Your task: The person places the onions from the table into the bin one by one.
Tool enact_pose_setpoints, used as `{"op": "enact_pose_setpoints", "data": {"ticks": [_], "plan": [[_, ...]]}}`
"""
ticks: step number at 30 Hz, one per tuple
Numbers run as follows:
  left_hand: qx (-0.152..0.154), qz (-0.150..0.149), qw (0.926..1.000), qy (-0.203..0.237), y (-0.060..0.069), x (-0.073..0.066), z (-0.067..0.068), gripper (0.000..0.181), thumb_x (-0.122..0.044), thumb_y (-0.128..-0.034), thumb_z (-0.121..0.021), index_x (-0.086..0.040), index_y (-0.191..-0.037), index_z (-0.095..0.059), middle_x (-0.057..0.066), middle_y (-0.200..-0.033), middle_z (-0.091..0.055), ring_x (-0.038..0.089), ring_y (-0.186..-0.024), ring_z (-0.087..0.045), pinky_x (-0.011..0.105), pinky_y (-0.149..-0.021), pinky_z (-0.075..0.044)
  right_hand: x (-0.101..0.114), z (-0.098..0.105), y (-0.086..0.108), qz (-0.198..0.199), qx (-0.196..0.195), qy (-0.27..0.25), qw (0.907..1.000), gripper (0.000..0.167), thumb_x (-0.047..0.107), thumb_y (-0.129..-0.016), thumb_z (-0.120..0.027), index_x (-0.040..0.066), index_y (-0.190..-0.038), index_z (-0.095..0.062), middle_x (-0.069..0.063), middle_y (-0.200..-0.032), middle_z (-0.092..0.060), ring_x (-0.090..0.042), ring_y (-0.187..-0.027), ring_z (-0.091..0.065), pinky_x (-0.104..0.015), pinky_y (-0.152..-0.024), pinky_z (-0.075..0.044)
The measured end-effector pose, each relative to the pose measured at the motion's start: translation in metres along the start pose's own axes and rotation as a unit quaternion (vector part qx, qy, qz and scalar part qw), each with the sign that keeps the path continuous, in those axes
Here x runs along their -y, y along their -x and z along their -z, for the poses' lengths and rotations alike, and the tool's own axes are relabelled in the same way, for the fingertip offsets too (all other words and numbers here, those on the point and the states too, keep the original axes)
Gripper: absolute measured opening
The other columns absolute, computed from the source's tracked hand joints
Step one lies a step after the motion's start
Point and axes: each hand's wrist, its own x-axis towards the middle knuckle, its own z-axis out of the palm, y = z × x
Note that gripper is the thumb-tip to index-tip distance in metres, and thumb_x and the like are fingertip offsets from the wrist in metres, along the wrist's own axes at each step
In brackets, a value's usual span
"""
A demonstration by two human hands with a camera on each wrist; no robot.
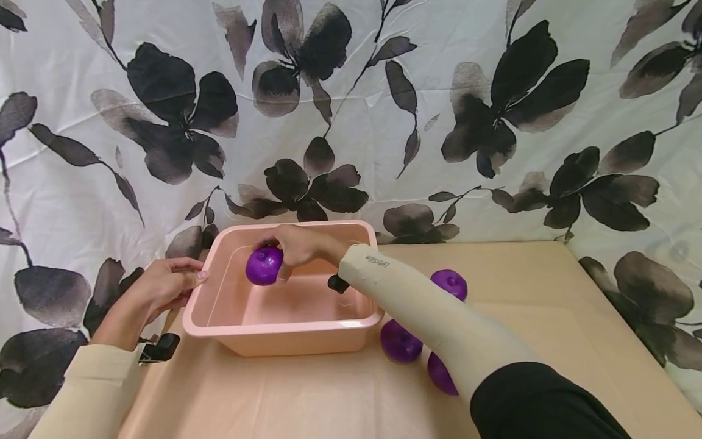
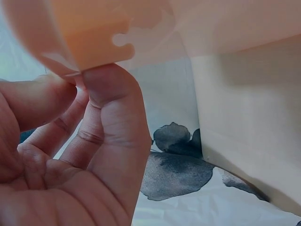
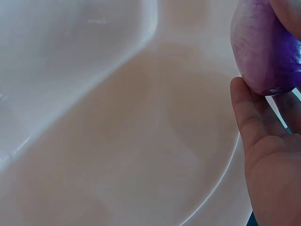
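Note:
My right hand [image 1: 300, 245] reaches over the pink plastic basin [image 1: 274, 334] and grips a shiny purple round fruit [image 1: 263, 266] inside its walls. In the right wrist view, the fingers [image 3: 249, 117] and thumb hold the purple fruit [image 3: 263, 52] above the basin's floor; part of it is out of frame. My left hand [image 1: 171, 282] is at the basin's left end. In the left wrist view, the left hand [image 2: 94, 141] pinches the basin's rim [image 2: 96, 56] between thumb and index finger.
On the tan tabletop [image 1: 307, 396], right of the basin, lie more purple fruits: one farther back [image 1: 451, 283], one near the basin corner [image 1: 401, 341], and one partly behind my right forearm [image 1: 440, 373]. A floral cloth [image 1: 351, 122] hangs behind the table.

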Motion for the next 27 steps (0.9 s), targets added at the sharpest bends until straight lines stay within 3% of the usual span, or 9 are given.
{"op": "enact_pose_setpoints", "data": {"ticks": [5, 13, 27], "plan": [[0.000, 0.001, 1.0000, 0.004, 0.000, -0.002, 0.000, 0.043, -0.018, -0.1037, -0.061, 0.007, -0.138, -0.053, -0.009, -0.079, -0.067, 0.008, -0.073, -0.063, 0.028, -0.063, -0.056, -0.001, -0.001, -0.004, -0.001, 0.004, 0.004, 1.0000, 0.086, 0.003, -0.066, -0.096, 0.011, -0.144, -0.061, -0.006, -0.139, -0.066, -0.021, -0.127, -0.058, -0.041, -0.117, -0.045], [0.002, 0.001, 0.9999, 0.013, 0.001, -0.002, -0.001, 0.042, -0.016, -0.1037, -0.061, 0.008, -0.138, -0.053, -0.010, -0.080, -0.067, 0.006, -0.074, -0.064, 0.027, -0.063, -0.056, -0.006, -0.004, -0.013, -0.004, 0.016, 0.020, 0.9997, 0.086, -0.001, -0.065, -0.092, 0.010, -0.144, -0.060, -0.005, -0.139, -0.065, -0.018, -0.124, -0.058, -0.028, -0.108, -0.046], [-0.007, 0.004, 0.9999, 0.009, 0.000, -0.004, -0.006, 0.042, -0.018, -0.1038, -0.062, 0.007, -0.137, -0.054, -0.008, -0.078, -0.064, 0.008, -0.072, -0.062, 0.027, -0.061, -0.054, -0.012, -0.009, -0.032, 0.016, 0.041, 0.043, 0.9981, 0.080, 0.000, -0.068, -0.091, 0.002, -0.142, -0.060, -0.011, -0.141, -0.065, -0.024, -0.128, -0.059, -0.029, -0.114, -0.045]]}}
